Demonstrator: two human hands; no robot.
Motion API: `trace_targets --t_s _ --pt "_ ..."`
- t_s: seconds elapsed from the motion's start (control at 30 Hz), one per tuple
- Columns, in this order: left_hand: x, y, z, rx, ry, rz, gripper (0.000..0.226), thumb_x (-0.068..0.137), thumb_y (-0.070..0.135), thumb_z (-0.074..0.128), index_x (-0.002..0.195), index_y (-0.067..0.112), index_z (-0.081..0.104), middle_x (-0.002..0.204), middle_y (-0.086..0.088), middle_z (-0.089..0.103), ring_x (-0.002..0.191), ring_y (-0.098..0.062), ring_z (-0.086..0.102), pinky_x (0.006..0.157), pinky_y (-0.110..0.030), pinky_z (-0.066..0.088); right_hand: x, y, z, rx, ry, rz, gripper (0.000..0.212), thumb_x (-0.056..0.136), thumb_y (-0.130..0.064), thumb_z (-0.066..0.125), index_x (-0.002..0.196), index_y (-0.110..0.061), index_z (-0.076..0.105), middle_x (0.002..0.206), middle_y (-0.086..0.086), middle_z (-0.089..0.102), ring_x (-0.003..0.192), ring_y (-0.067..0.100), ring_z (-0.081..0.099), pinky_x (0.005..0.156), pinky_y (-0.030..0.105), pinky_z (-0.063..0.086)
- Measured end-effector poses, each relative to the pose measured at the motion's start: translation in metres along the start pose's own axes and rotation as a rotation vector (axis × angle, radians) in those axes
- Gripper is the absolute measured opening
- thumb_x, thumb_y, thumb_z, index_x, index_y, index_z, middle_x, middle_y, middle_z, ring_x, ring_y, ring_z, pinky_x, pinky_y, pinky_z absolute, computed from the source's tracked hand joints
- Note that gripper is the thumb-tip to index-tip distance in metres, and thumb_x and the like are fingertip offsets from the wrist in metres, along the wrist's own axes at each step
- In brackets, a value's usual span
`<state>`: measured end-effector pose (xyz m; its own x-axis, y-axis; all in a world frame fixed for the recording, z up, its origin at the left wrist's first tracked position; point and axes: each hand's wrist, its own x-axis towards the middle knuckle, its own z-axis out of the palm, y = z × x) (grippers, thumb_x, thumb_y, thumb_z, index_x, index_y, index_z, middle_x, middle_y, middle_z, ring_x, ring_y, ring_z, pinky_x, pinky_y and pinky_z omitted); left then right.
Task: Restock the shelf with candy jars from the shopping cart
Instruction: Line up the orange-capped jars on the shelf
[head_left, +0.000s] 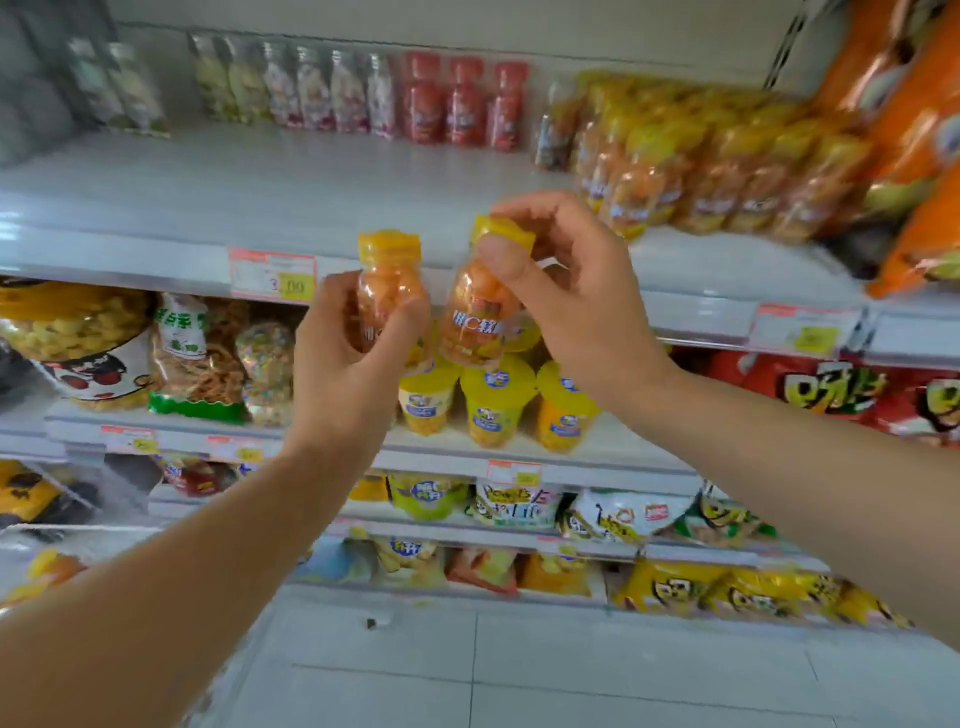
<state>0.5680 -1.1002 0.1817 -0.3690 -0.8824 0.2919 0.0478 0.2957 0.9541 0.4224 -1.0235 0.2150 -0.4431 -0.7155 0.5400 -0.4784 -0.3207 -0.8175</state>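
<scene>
My left hand (345, 358) grips a small clear candy jar (387, 280) with a yellow cap and orange candies, held upright in front of the upper shelf edge. My right hand (566, 291) holds a second jar of the same kind (475, 325) near its yellow cap, tilted slightly, just right of the first. The two jars are close but apart. On the upper shelf (311, 176), a group of matching yellow-capped jars (701, 171) stands at the right. The shopping cart is out of view.
Red-capped jars (465, 104) and several clear jars (311, 88) line the back of the upper shelf. Orange snack bags (914, 130) hang at the far right. Yellow cups (498, 405) and snack packets fill the lower shelves. A price tag (272, 275) sits on the shelf rail.
</scene>
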Motion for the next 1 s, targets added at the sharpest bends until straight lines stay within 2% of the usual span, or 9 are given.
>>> trace_targets --t_s 0.1,0.23,0.37,0.5,0.67,0.73,0.8,0.93,1.0 --pt "0.012 0.027 0.048 0.041 0.014 0.084 0.015 0.082 0.026 0.069 0.084 0.029 0.054 0.059 0.022 0.053 0.059 0.001 0.047 0.061 -0.021 0.043 0.015 -0.003 -0.054 -0.027 0.045 -0.089 0.017 0.092 -0.020 0.063 0.107 -0.012 0.059 0.095 -0.004 0.063 0.085 0.008 0.060 0.073 0.027 0.051" --pt "0.024 0.047 0.101 0.088 -0.042 0.114 0.021 0.083 0.030 0.070 0.100 0.024 0.060 0.074 0.017 0.061 0.068 -0.001 0.056 0.067 -0.019 0.045 0.025 0.007 -0.116 -0.100 0.119 -0.135 0.023 0.093 -0.020 0.061 0.113 -0.009 0.056 0.098 -0.009 0.061 0.087 0.005 0.059 0.079 0.023 0.048" --pt "0.034 0.058 0.138 0.099 -0.049 0.133 0.026 0.082 0.032 0.070 0.103 0.022 0.061 0.081 0.013 0.065 0.074 -0.005 0.060 0.071 -0.022 0.049 0.032 0.018 -0.158 -0.169 0.188 -0.118 0.025 0.093 -0.019 0.061 0.115 -0.008 0.057 0.096 -0.009 0.061 0.085 0.005 0.059 0.077 0.026 0.051" --pt "0.045 0.061 0.159 0.156 -0.078 0.121 0.030 0.082 0.035 0.071 0.107 0.021 0.061 0.091 0.008 0.069 0.083 -0.010 0.065 0.078 -0.029 0.053 0.043 0.032 -0.178 -0.227 0.248 -0.085 0.027 0.092 -0.020 0.061 0.117 -0.010 0.059 0.098 -0.012 0.061 0.089 0.000 0.058 0.082 0.022 0.048" --pt "0.059 0.055 0.161 0.246 -0.080 0.107 0.030 0.081 0.032 0.074 0.106 0.023 0.060 0.093 0.008 0.068 0.082 -0.004 0.063 0.072 -0.019 0.051 0.054 0.053 -0.176 -0.303 0.235 -0.012 0.032 0.088 -0.024 0.065 0.118 -0.012 0.063 0.106 -0.007 0.065 0.102 0.011 0.062 0.094 0.036 0.050" --pt "0.067 0.051 0.156 0.319 -0.073 0.095 0.034 0.079 0.036 0.075 0.107 0.024 0.060 0.101 0.003 0.067 0.088 -0.010 0.063 0.079 -0.027 0.053 0.058 0.055 -0.171 -0.324 0.233 0.007 0.033 0.087 -0.025 0.066 0.118 -0.014 0.064 0.110 -0.004 0.067 0.104 0.012 0.062 0.094 0.039 0.050" --pt "0.074 0.049 0.152 0.371 -0.068 0.077 0.033 0.077 0.036 0.075 0.105 0.025 0.060 0.103 0.001 0.066 0.091 -0.014 0.062 0.084 -0.036 0.052 0.062 0.054 -0.167 -0.370 0.223 0.019 0.039 0.085 -0.027 0.067 0.121 -0.015 0.062 0.114 -0.002 0.066 0.106 0.012 0.061 0.094 0.034 0.050" --pt "0.079 0.050 0.148 0.421 -0.099 0.072 0.028 0.078 0.035 0.075 0.099 0.023 0.061 0.096 0.003 0.067 0.088 -0.016 0.062 0.083 -0.039 0.052 0.059 0.053 -0.162 -0.500 0.163 0.049 0.055 0.080 -0.016 0.073 0.132 -0.020 0.056 0.124 0.003 0.051 0.101 0.004 0.051 0.089 0.005 0.038" --pt "0.079 0.050 0.148 0.431 -0.120 0.076 0.029 0.078 0.036 0.075 0.100 0.021 0.063 0.095 0.003 0.067 0.087 -0.017 0.062 0.082 -0.039 0.052 0.059 0.052 -0.159 -0.521 0.160 0.060 0.059 0.079 -0.015 0.076 0.133 -0.024 0.054 0.121 0.002 0.046 0.106 0.011 0.051 0.094 0.011 0.039"
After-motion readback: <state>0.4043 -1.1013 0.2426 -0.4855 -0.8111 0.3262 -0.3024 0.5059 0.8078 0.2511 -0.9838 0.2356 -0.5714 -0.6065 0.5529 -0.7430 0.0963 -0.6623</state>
